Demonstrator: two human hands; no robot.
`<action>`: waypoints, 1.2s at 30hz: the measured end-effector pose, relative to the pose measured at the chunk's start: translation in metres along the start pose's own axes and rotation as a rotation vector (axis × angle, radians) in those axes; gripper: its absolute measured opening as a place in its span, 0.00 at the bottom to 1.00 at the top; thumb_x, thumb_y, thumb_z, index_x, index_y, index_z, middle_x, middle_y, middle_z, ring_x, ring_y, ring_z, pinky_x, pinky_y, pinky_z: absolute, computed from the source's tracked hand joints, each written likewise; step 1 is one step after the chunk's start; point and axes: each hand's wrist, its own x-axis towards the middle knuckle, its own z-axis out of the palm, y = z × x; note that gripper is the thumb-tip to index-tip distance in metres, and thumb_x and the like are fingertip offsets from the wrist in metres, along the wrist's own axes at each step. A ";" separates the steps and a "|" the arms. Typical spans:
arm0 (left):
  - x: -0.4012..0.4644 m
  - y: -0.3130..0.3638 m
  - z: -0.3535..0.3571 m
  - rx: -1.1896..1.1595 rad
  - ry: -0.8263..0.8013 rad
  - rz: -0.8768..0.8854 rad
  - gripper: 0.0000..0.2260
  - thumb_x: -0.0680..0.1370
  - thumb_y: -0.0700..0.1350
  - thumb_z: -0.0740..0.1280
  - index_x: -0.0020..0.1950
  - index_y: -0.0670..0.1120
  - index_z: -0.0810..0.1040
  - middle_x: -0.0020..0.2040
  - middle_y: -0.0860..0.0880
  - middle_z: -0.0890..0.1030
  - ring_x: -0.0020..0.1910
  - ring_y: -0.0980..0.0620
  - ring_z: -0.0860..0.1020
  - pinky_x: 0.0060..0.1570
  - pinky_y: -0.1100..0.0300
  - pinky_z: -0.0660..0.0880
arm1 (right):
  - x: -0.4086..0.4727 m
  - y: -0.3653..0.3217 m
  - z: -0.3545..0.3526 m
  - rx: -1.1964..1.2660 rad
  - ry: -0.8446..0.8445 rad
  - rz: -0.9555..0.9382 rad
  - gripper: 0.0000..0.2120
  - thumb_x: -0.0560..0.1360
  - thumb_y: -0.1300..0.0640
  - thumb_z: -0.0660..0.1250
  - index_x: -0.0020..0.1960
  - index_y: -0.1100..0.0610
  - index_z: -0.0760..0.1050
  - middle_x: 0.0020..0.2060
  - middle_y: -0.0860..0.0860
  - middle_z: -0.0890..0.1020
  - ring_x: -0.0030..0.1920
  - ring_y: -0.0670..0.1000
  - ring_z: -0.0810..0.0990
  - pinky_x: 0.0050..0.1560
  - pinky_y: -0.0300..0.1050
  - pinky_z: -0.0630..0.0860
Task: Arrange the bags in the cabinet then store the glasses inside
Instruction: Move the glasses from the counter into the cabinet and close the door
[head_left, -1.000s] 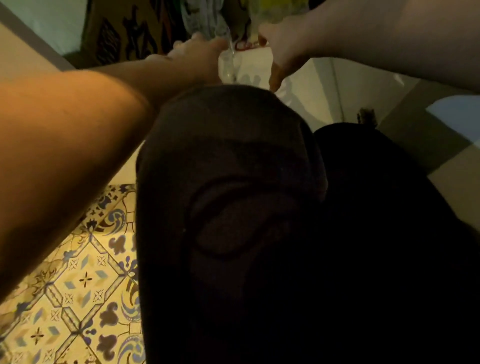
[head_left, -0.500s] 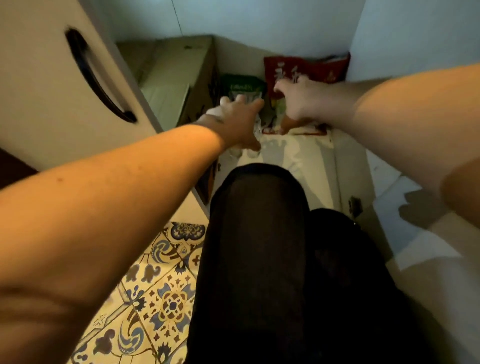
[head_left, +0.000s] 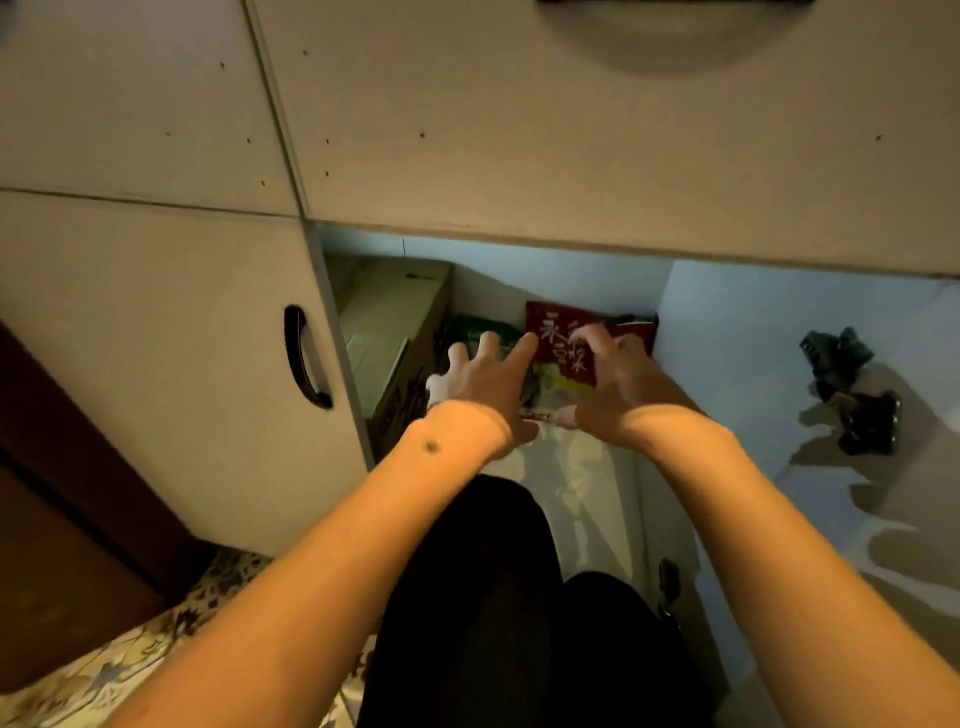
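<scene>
Both hands reach into the open cabinet (head_left: 727, 332) at the centre of the frame. The left hand (head_left: 485, 384) has its fingers spread and open, resting over the green bag (head_left: 475, 327). The right hand (head_left: 613, 384) is curled, fingertips pressing on the front of the red bag (head_left: 558, 332) with white lettering; whether it actually pinches the bag I cannot tell.

The step in hand looks like pushing the bags upright and back against the rear wall. To do it well, press flat with the palms rather than clawing with fingertips, so the soft packs slide instead of crumpling. Keep the green bag tight against the box (head_left: 395, 322) at the left of the opening, and the red one tight against it, so the pale cabinet floor nearer the bottom of the frame stays free for the glasses. Check that neither pack leans forward once released.

Count: two hands; two bags clearly seen, one green, one red, and something pale and crumpled between the hands that may be a third; one cardboard box; one closed door with one black handle (head_left: 304, 358) at centre left; two dark hinge pieces (head_left: 852, 389) at the right. No glasses are in view.
</scene>
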 end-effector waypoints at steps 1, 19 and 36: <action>-0.002 0.001 -0.004 -0.008 0.003 -0.004 0.45 0.73 0.62 0.74 0.80 0.62 0.47 0.78 0.48 0.57 0.72 0.36 0.61 0.62 0.37 0.73 | -0.005 -0.002 -0.003 -0.036 -0.005 0.007 0.39 0.69 0.42 0.77 0.72 0.41 0.57 0.68 0.55 0.65 0.67 0.62 0.69 0.64 0.58 0.73; -0.034 0.017 -0.104 0.009 -0.506 -0.095 0.38 0.77 0.58 0.71 0.81 0.60 0.52 0.81 0.48 0.54 0.77 0.35 0.56 0.67 0.35 0.67 | -0.030 -0.065 -0.057 -0.081 -0.471 0.275 0.44 0.76 0.41 0.67 0.81 0.41 0.42 0.81 0.54 0.49 0.79 0.62 0.53 0.73 0.61 0.63; -0.196 0.077 -0.390 0.044 -0.222 0.021 0.35 0.77 0.63 0.65 0.78 0.58 0.52 0.75 0.46 0.63 0.69 0.39 0.65 0.61 0.40 0.73 | -0.212 -0.138 -0.355 -0.101 -0.285 0.048 0.35 0.72 0.48 0.73 0.73 0.48 0.60 0.70 0.55 0.61 0.70 0.61 0.63 0.58 0.55 0.76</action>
